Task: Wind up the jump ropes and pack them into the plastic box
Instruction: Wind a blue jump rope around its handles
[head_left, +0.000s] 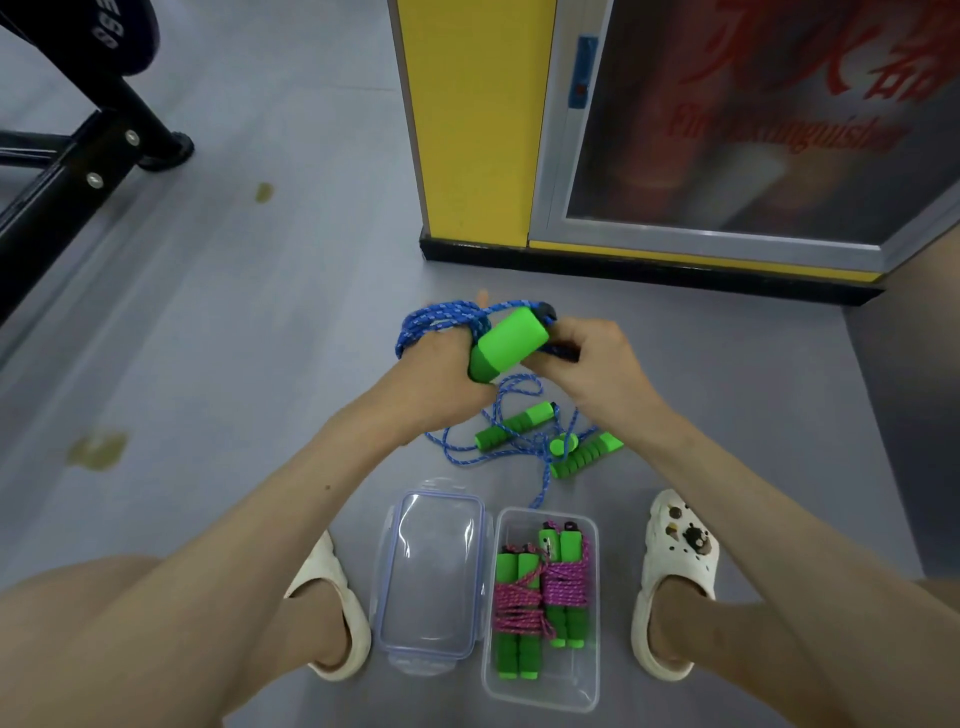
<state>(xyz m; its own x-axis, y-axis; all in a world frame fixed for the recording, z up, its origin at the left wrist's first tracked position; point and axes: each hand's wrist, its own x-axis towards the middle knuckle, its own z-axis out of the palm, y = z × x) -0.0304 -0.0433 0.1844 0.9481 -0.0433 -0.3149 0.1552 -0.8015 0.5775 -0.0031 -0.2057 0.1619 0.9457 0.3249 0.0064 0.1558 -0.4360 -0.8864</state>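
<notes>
Right now, a smooth, fat cylinder of green foam handle (511, 340) is clenched in the grip of the left hand (441, 374), its near end buried in the fist. Loops of braided, speckled blue rope (436, 319) are wound round that same hand. The right hand (597, 364) is closed in a pinching grip on the blue cord just under the handle's black-capped far end. How many fingers are on the cord is hidden by the foam.

Nearer on the grey floor (234, 338), a second blue rope (467, 457) lies loose and tangled. Two ribbed green handles are seen there, one on the left (514, 423) and one on the right (587, 457). A small round green piece between them cannot be made out.

Nearest of all, the clear plastic box (540, 691) is set open between two pale clog shoes. Two wound bundles are packed inside, a left bundle (519, 608) and a right bundle (566, 582), each made of two green foam handles bound in pink cord. The transparent lid (431, 571), rounded at the corners, lies flat just left of the box.

Far off, a yellow pillar (472, 130) and a glass-fronted cabinet (753, 130) with blurred red lettering are cut off at the top edge.
</notes>
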